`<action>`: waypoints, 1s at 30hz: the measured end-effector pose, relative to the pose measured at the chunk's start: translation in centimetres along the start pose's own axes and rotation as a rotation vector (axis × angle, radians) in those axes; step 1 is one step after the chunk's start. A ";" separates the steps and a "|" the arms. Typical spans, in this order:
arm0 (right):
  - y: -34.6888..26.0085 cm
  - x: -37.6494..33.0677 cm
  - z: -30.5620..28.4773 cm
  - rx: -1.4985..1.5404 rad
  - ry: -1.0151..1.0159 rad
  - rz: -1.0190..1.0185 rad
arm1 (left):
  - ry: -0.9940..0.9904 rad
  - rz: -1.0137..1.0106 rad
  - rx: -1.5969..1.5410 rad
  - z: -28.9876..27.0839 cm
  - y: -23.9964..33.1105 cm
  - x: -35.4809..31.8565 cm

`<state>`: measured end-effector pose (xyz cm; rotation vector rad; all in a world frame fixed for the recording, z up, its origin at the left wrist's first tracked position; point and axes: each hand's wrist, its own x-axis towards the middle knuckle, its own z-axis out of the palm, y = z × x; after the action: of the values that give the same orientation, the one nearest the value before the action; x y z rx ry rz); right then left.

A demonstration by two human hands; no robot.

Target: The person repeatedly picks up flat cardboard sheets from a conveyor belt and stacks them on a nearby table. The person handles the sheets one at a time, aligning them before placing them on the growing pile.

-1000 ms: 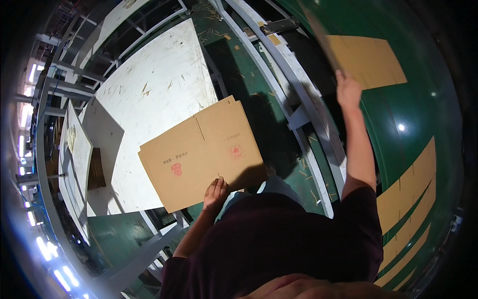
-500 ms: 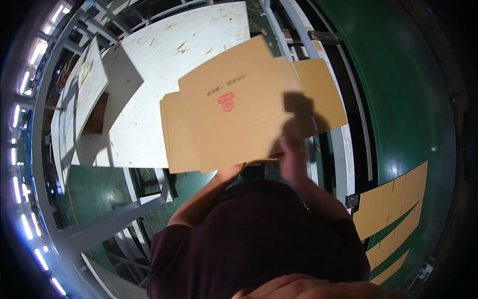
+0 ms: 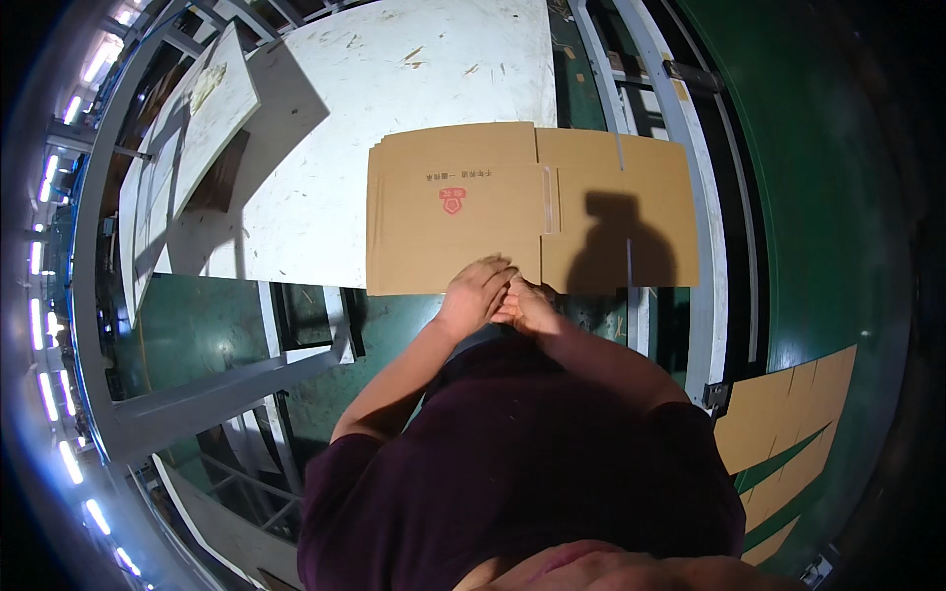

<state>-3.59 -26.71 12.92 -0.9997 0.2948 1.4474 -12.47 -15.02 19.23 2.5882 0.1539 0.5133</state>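
Head view: left hand (image 3: 475, 297) and right hand (image 3: 529, 307) are meeting at the cardboard (image 3: 493, 225); I cannot tell whether their fingers (image 3: 490, 270) are grasping its near edge

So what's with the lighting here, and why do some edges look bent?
Head view: a dark shadow falls across the right part of the cardboard sheets; head view, left side: strip lights glare white with a bluish haze; head view, left rim: the grey metal frame bows from fisheye distortion, and the corners go black.
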 end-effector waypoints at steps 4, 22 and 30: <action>-4.6 -1.3 -3.6 -0.371 -0.186 0.204 | -0.142 -0.054 0.170 4.2 -0.9 1.2; -17.1 -1.2 -8.0 -1.554 0.053 -1.009 | -0.184 0.016 0.208 5.6 0.5 2.4; -16.6 1.1 -7.2 -1.730 0.362 -1.128 | -0.081 -0.103 -0.030 1.5 -2.3 3.6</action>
<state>14.43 -28.16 14.34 -2.2053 -1.3343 0.1319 -8.64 -12.95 18.07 2.5515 0.2483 0.3704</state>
